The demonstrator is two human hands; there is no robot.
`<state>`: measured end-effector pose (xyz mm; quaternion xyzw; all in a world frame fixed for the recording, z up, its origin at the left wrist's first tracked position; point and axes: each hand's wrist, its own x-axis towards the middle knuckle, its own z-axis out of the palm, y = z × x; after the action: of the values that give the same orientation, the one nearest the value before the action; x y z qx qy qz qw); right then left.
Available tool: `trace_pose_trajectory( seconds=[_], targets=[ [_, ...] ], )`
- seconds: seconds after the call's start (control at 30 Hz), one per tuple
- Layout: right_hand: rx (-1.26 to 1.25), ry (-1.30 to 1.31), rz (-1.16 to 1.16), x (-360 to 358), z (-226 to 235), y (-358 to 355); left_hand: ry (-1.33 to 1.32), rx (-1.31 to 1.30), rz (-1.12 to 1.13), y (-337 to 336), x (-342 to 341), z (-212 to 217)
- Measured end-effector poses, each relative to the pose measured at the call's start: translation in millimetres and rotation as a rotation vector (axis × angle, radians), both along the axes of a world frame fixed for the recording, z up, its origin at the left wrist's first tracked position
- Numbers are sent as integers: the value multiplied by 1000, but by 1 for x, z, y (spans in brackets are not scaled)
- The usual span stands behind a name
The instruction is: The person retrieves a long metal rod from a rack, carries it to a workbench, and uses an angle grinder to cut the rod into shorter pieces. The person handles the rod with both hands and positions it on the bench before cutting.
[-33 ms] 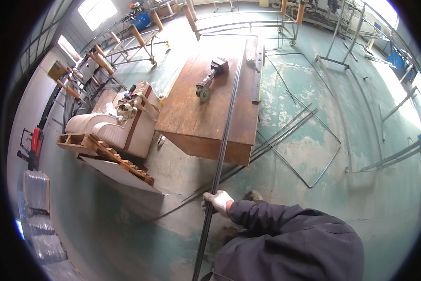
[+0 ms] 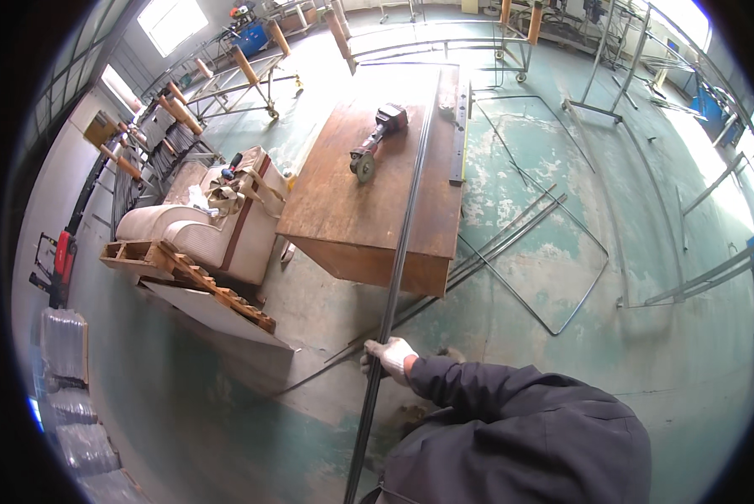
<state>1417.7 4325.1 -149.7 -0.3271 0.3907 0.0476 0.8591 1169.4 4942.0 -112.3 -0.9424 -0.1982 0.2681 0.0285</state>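
Note:
My right hand (image 2: pixel 390 359), in a white work glove, is closed around a bundle of long, thin dark metal bars (image 2: pixel 400 252). The bars run from the far end of a brown wooden table (image 2: pixel 331 210), along its right part, over the near edge and down past the lower edge of the picture. A cordless angle grinder (image 2: pixel 379 143) with a cutting disc lies on the tabletop, left of the bars. To their right, a flat dark metal strip (image 2: pixel 458 139) lies along the table's right edge. My left hand does not show.
A worn pale armchair (image 2: pixel 234 231) holding tools and a wooden pallet (image 2: pixel 201 281) stand left of the table. On the floor to the right lie loose metal bars (image 2: pixel 511 235) and a bent rod frame (image 2: pixel 580 312). Wheeled metal racks (image 2: pixel 444 44) stand beyond.
The view has shifted very slightly. My right hand keeps its grip on the metal bars, and nothing else has visibly moved.

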Motion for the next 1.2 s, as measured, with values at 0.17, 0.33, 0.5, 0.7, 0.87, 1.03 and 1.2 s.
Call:
trace_pose_trajectory(
  seconds=[0.17,0.33,0.5,0.7,0.87,1.03,1.2],
  targets=[
    [-123,39,6,2,-14,30,31,-134,-56,-7,21,-21],
    [-375,251,283,-41,-15,96,74,-314,-104,-68,50,-33],
    [-270,284,338,-56,-7,93,144,-506,-91,-123,79,-29],
    [-60,173,295,-59,-10,79,294,-803,-50,-72,106,-55],
    [62,52,240,-59,-31,78,372,-921,49,-50,116,-83],
    [81,30,220,-44,-55,82,367,-741,-58,-77,138,-79],
    [14,24,315,-27,-73,85,339,-665,-135,-85,154,-85]
  ],
)
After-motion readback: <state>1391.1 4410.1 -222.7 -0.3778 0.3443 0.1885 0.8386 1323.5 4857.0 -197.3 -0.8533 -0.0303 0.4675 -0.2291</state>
